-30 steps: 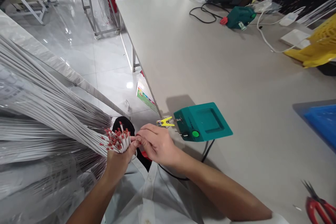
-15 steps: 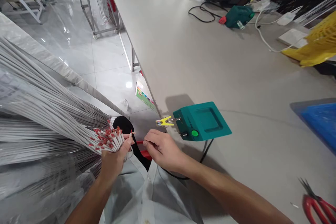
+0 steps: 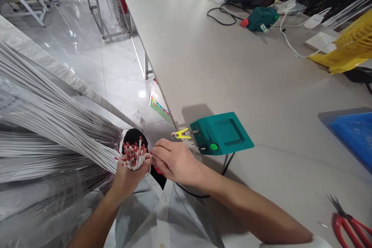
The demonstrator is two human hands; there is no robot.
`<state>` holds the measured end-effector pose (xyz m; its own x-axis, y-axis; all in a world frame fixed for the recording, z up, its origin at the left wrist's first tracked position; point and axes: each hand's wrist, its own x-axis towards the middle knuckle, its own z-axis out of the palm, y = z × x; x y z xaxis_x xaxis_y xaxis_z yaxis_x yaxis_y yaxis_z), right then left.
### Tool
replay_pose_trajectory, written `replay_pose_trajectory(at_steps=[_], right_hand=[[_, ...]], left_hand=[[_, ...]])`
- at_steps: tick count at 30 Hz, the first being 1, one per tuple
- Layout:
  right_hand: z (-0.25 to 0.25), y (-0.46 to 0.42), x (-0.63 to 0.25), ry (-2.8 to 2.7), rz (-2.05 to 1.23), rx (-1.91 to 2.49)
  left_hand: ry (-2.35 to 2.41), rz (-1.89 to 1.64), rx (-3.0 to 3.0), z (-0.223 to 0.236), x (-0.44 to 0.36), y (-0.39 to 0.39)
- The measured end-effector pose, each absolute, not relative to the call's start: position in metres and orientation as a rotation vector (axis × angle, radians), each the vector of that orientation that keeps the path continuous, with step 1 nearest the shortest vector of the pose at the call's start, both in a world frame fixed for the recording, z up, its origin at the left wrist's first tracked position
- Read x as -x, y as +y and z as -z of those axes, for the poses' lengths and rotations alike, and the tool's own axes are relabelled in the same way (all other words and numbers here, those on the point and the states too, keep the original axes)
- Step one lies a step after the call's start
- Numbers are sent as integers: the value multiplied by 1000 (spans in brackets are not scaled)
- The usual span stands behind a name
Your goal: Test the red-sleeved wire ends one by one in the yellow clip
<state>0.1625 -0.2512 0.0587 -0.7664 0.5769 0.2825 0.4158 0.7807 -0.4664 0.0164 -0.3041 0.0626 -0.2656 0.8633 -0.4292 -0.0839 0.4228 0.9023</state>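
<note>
A bundle of white cables with red wire ends point(image 3: 134, 155) is wrapped in the fingers of my left hand point(image 3: 128, 180), near my lap. My right hand point(image 3: 171, 162) is beside it, fingertips pinched together at the end of a cable by my left thumb; its fingers hide most of what they grip. Just beyond the right hand, a green device point(image 3: 222, 133) with a round green button rests at the table edge. A yellow clip point(image 3: 180, 133) is attached to its near-left side.
Long white cables point(image 3: 58, 104) lie in a large heap on my left. On the grey table point(image 3: 232, 69) are red-handled scissors point(image 3: 347, 221), a blue tray point(image 3: 354, 133), a second green device point(image 3: 261, 18) with black cord, and a yellow basket point(image 3: 348, 46). A printed box point(image 3: 159, 104) stands below the edge.
My right hand has moved left to meet the left hand at the bundle. The left hand has turned the bundle more upright, its red ends now pointing upward.
</note>
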Motion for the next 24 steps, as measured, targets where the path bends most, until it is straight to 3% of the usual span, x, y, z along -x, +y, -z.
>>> replay_pose_trajectory(at_steps=[4,7,13,15,19,24], right_hand=[[-67,-252,-162,-2692,-600,824],[-69,-249,-159,-2592,-854,966],[-56,-235,-157,-1523,-2358,1225],[-51,-236,-158,-1157,-2631,1204],[-51,-248,-162,-1171,-2483,1273],[-57,-255,-168,-1900,-1630,1113]], left_hand=[[1525,-1038,-800,-51,-11,-307],[1525,-1096,-725,-47,-13,-309],[1510,-1057,-757,-48,-11,-315],[1544,-1012,-828,-44,-8,-316],[1672,-1015,-850,-35,-6,-314],[1716,-1057,-867,-39,-17,-310]])
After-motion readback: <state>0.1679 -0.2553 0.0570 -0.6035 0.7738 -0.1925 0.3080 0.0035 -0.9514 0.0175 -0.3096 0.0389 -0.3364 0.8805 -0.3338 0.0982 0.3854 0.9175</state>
